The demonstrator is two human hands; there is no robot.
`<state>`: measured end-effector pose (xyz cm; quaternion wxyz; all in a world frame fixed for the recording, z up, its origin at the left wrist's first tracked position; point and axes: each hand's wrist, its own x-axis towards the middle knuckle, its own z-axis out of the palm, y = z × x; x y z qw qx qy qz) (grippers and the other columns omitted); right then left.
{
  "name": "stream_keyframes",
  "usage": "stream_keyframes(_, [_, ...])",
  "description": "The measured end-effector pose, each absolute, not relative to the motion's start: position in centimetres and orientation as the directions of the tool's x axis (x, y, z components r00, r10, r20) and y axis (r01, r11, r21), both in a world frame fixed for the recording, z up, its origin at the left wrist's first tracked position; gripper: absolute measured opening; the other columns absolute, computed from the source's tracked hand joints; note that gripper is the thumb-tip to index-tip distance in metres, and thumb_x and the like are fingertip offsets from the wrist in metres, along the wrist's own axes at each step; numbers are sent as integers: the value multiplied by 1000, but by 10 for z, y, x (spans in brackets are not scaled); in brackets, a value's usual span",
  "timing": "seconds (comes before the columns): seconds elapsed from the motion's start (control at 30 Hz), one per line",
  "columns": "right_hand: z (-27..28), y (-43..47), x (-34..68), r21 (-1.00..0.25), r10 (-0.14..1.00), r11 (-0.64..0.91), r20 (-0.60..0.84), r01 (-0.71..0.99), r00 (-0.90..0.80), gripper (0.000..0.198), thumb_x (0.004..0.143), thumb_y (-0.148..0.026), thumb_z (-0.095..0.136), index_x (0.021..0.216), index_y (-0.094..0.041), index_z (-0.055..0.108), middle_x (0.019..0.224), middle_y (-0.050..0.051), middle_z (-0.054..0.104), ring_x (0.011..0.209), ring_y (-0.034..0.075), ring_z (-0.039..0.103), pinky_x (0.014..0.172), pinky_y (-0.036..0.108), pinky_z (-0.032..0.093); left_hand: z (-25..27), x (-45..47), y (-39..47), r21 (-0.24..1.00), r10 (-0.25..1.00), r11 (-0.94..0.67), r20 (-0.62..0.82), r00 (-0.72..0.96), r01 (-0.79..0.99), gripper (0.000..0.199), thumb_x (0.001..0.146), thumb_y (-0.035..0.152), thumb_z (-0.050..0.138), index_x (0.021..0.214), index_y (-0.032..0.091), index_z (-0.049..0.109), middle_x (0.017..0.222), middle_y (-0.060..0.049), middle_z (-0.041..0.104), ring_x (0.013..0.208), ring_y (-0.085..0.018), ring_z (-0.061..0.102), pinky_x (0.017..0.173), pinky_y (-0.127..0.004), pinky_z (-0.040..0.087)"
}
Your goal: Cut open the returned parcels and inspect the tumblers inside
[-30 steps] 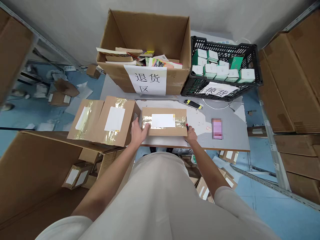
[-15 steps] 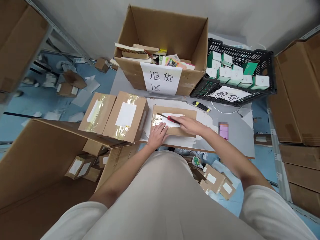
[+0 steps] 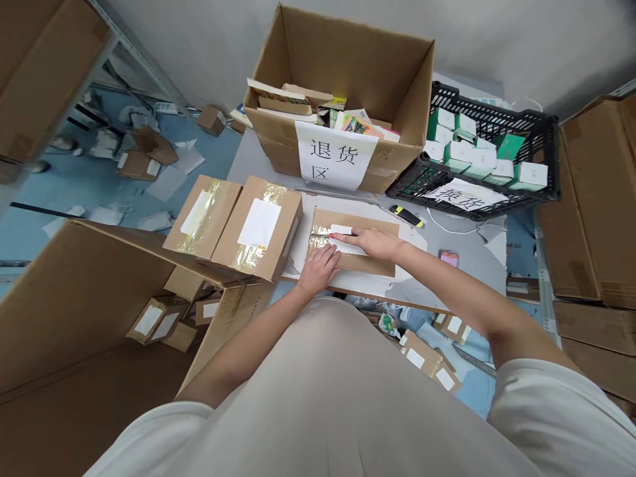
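Observation:
A flat cardboard box [image 3: 370, 264] with clear tape and a white label lies on the table before me. My right hand [image 3: 376, 242] is wrapped round a box cutter [image 3: 332, 235] with a red-and-black handle. Its index finger stretches along the handle, and the thin dark blade rests on the taped left part of the box. Spread fingers of my left hand [image 3: 319, 268] press on the box's near left corner, just below the blade. Beyond the box's far right corner lies a yellow-and-black utility knife [image 3: 407, 216].
Two taped cartons [image 3: 260, 222] stand left of the box. Behind are a big carton [image 3: 268, 147] of books and a black crate [image 3: 497, 211] of green-and-white boxes. A phone [image 3: 449, 258] lies right. A large open carton [image 3: 99, 278] with small parcels stands lower left.
My right hand has shifted its grip, with the index finger now stretched forward over the cutter's handle. My left hand stays on the box. The whole view has shifted slightly.

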<state>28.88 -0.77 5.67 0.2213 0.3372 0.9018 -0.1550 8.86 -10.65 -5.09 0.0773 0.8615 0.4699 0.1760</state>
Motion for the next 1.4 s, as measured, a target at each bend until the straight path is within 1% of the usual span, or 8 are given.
stream_keyframes(0.37, [54,-10,288,-147,517,719,-540,679,-664,68,95,-12,28,152,-44,12,117,10,58,91,23,67,74,31,42,-56,90,-106,270,840,-543,195,507,795,42,95,36,46,131,17,56,136,-15,57,133,-27,48,107,-45,38])
stream_keyframes(0.6, [65,-28,328,-63,606,649,-560,758,-565,68,93,-8,33,150,-44,26,112,11,63,81,21,66,72,32,42,-53,90,-106,293,852,-523,155,500,800,42,94,35,46,132,18,55,138,-15,56,134,-27,46,108,-45,37])
stream_keyframes(0.83, [89,-72,446,75,727,474,-596,877,-342,81,78,0,43,146,-45,34,98,9,66,68,20,63,64,31,41,-45,93,-105,332,875,-477,86,477,814,42,93,33,46,131,19,56,136,-15,57,132,-30,47,107,-48,37])
stream_keyframes(0.93, [91,-102,474,-56,814,345,-479,937,-329,71,84,-9,44,145,-44,38,101,7,66,74,20,64,67,31,45,-35,94,-105,325,876,-472,64,479,819,41,92,31,46,130,19,56,136,-15,56,132,-31,47,107,-49,36])
stream_keyframes(1.0, [83,-124,480,-263,890,176,-370,949,-268,59,91,-21,42,147,-38,38,101,7,67,74,19,63,66,31,47,-25,95,-101,317,872,-474,38,489,821,43,90,35,49,130,19,55,136,-16,56,130,-32,47,107,-49,34])
stream_keyframes(1.13, [44,-156,462,-691,922,-314,-386,651,36,61,94,-45,41,150,-25,33,96,6,67,55,12,56,52,26,48,-7,101,-78,272,854,-502,7,519,821,81,74,63,61,138,16,47,145,-22,43,136,-40,37,110,-56,25])
stream_keyframes(1.27, [6,-164,430,-829,900,-430,-422,356,105,70,88,-53,49,150,-23,34,90,4,65,50,8,52,46,23,45,0,109,-46,179,859,-488,-73,506,854,119,57,83,60,150,16,30,158,-23,17,145,-48,9,110,-67,10])
stream_keyframes(1.4, [-3,-163,421,-846,907,-413,-415,336,72,69,89,-50,49,150,-23,34,74,-1,62,47,8,47,45,22,44,2,113,-32,129,853,-459,-213,477,879,125,55,88,56,153,18,21,161,-21,8,145,-49,0,106,-71,12])
